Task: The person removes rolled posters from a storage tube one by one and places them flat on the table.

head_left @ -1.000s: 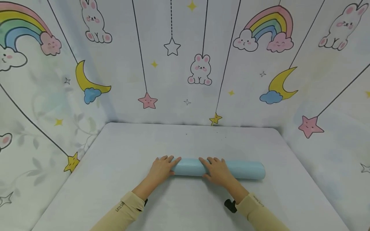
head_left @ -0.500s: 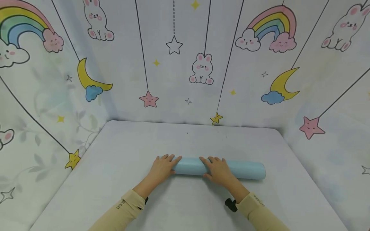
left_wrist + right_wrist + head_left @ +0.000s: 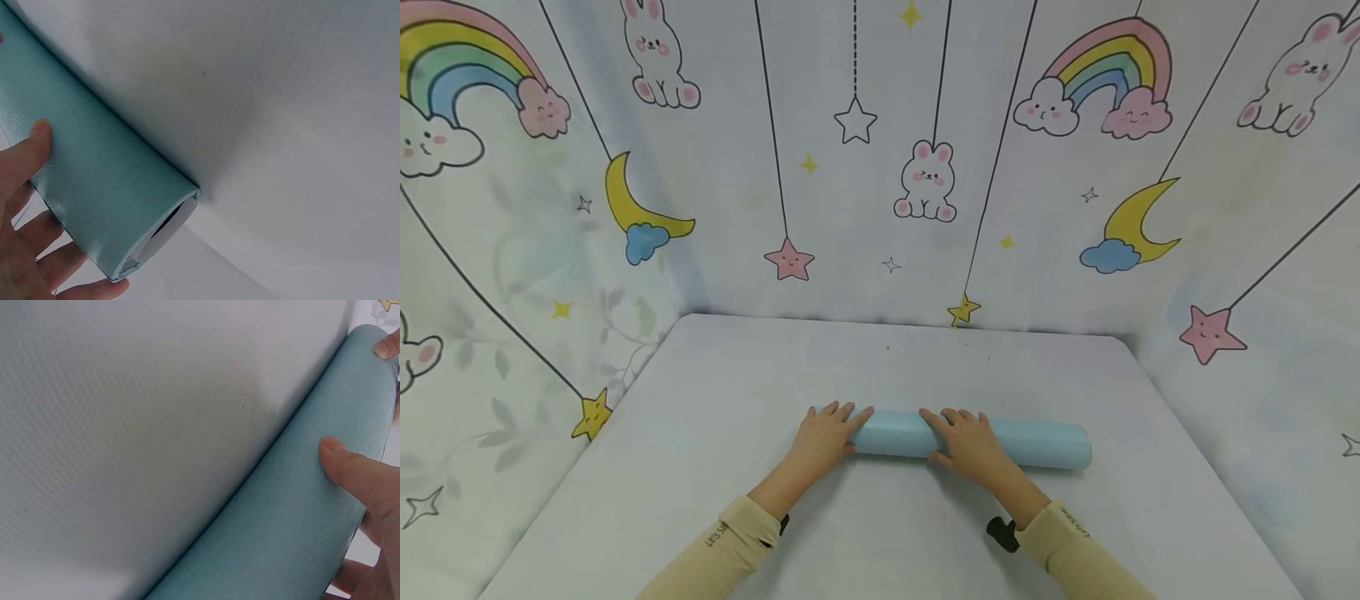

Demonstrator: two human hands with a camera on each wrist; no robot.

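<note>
The blue roll (image 3: 103, 162) hides its interior — mostly, apparently.

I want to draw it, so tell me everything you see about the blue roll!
The roll is pale blue, shiny and finely creased, like vinyl. Its left end shows white and a dark gap inside. It lies crosswise on the table. The left hand grips near that end, the right hand its middle.

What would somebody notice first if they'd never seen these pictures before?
Probably the shiny blue roll on the white table, with the left hand at its left end and the right hand near its middle. Behind, a rainbow arches at the upper right of the cartoon backdrop, and a bunny hangs near its centre.
</note>
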